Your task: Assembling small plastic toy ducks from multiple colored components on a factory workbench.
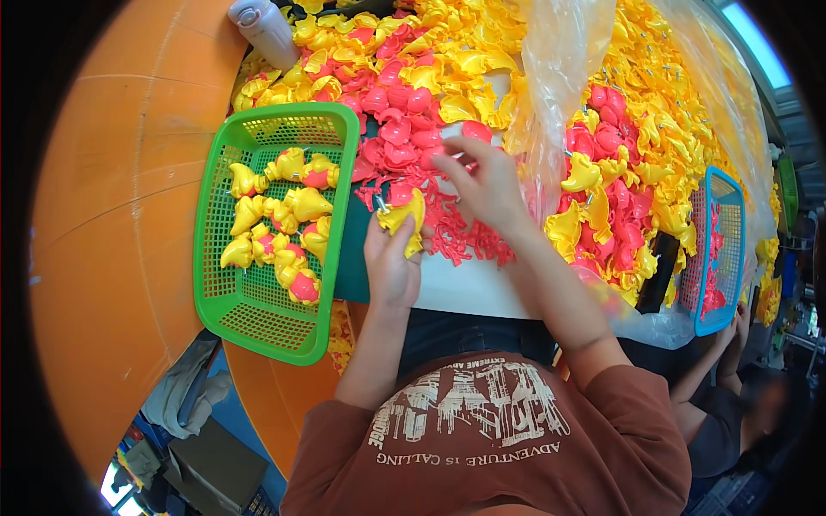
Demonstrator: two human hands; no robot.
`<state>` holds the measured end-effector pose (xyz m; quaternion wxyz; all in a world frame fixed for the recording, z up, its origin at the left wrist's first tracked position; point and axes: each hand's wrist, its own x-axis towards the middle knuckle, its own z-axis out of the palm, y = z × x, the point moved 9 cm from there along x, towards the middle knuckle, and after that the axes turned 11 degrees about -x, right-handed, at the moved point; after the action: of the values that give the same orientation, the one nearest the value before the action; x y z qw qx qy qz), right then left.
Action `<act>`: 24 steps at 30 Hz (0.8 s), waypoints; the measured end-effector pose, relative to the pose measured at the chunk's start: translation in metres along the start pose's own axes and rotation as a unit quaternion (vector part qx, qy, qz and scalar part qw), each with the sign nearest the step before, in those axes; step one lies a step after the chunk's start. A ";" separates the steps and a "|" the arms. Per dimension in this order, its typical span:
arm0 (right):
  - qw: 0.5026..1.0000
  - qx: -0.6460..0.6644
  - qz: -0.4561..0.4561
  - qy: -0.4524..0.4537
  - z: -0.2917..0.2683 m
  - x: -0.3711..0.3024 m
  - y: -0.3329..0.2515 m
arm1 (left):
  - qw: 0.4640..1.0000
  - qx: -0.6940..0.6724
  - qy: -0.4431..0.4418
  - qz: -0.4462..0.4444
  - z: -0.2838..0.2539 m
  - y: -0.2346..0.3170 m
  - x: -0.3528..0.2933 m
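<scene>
Fisheye rim blacks out the corners; pale bottle top left runs up to the frame edge, yellow pile cut off at the top. Clear plastic sheet veils part of the heap, so pieces behind it are hazy. Dark block by the right-hand heap, can't tell what. Second person at far right is partly lost in shadow, arms reaching to the blue basket; grip there unclear. Left hand grasps a yellow piece over the bench, just right of the green basket; palm turned up, thumb across the piece, other fingers mostly hidden under it. Small metal pin sticks out at its upper left; whether the red beside it belongs to it or lies behind, can't tell. Right hand sits higher, wrist bent, thumb and index curved toward each other over the red pieces; slightly blurred, can't tell if anything is pinched. Right forearm slants in from lower right, left one comes nearly straight up. Green basket holds yellow-and-red assembled pieces.
</scene>
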<state>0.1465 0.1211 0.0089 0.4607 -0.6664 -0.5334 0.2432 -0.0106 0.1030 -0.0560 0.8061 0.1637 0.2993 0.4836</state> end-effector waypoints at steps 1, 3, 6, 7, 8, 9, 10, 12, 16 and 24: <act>0.984 -0.175 0.031 0.001 0.004 0.011 0.009 | 1.000 -0.012 0.007 0.005 -0.002 0.005 0.000; 0.936 -0.346 0.062 0.008 0.011 0.022 0.015 | 1.000 -0.019 0.002 0.001 0.003 0.009 0.000; 0.886 -0.456 0.085 -0.009 0.020 0.026 0.018 | 1.000 -0.016 0.000 -0.003 -0.002 0.011 0.004; 0.901 -0.426 0.084 -0.011 0.017 0.023 0.021 | 1.000 -0.005 0.004 -0.008 -0.006 0.009 0.006; 0.914 -0.396 0.085 -0.013 0.013 0.020 0.025 | 1.000 -0.008 0.006 -0.007 -0.008 0.008 0.007; 0.914 -0.398 0.083 -0.016 0.009 0.018 0.028 | 1.000 -0.003 0.015 -0.005 -0.010 0.006 0.009; 0.939 -0.331 0.087 -0.021 0.006 0.013 0.033 | 1.000 0.003 0.023 -0.004 -0.011 0.005 0.009; 0.960 -0.264 0.091 -0.028 0.004 0.005 0.039 | 1.000 -0.004 0.031 0.000 -0.010 0.001 0.011; 0.991 -0.025 0.120 -0.060 -0.003 -0.009 0.036 | 0.999 -0.017 0.039 0.008 0.005 -0.003 0.013; 0.929 0.326 0.161 -0.069 0.000 -0.052 0.006 | 0.996 -0.018 -0.012 0.086 0.029 -0.004 0.009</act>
<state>0.1330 0.0723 -0.0053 0.5690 -0.5380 -0.3411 0.5201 0.0141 0.1096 -0.0388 0.7678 0.1799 0.2659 0.5544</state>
